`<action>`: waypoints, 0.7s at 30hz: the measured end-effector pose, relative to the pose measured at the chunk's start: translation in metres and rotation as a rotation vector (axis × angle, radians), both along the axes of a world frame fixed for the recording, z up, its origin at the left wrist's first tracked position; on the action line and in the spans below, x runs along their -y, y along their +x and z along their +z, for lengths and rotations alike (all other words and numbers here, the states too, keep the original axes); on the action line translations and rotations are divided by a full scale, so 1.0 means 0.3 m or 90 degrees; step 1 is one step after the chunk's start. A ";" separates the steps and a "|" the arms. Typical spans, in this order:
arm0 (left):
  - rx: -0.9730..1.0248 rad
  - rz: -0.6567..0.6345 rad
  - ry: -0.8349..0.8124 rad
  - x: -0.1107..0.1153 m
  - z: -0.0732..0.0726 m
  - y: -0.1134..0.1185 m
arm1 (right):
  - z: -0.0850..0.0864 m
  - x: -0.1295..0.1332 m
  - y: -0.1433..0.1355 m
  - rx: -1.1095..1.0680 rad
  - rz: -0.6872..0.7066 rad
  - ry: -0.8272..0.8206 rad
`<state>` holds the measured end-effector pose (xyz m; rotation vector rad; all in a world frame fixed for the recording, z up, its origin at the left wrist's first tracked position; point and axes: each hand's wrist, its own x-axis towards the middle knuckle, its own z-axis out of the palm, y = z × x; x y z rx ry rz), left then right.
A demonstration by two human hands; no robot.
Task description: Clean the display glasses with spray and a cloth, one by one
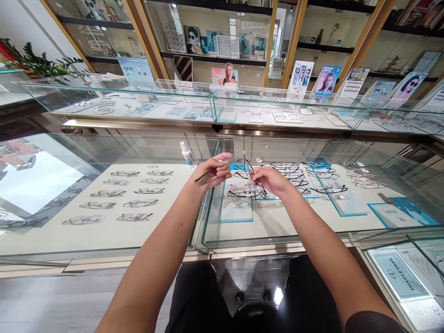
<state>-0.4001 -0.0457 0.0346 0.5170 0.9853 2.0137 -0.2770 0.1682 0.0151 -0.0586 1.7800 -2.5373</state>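
Note:
Above the glass display case, both of my hands hold one pair of eyeglasses [245, 163], its front turned nearly edge-on to me. My left hand [215, 172] pinches a thin dark temple arm, whose tip sticks out past the wrist side of the palm. Closed on the frame near a lens edge is my right hand [272, 180]; its fingertips partly hide the rim. Right behind and below the glasses, more eyeglass frames [239, 190] lie inside the case, so the outlines overlap. A white spray bottle [187, 153] stands to the left of my left hand.
Rows of eyeglasses [126, 203] lie in the left case section, and more frames [329, 189] fill the right one. Glass edges [203, 217] divide the counter. Behind it runs a second glass counter [138, 121] with advertising cards [301, 78]. A black stool seat [256, 311] shows between my legs.

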 end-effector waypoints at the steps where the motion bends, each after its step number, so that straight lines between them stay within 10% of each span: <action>1: 0.015 -0.003 0.002 0.005 0.006 -0.003 | 0.000 -0.001 0.001 -0.001 0.014 0.004; 6: 0.084 0.068 0.018 -0.012 0.007 -0.010 | 0.011 -0.014 0.009 -0.033 -0.047 -0.054; 13: -0.266 0.062 -0.145 -0.095 -0.062 0.070 | -0.007 0.014 -0.003 -0.044 -0.136 -0.034; 21: -0.302 0.083 -0.160 -0.103 -0.058 0.081 | -0.026 0.059 -0.012 -0.034 -0.159 -0.088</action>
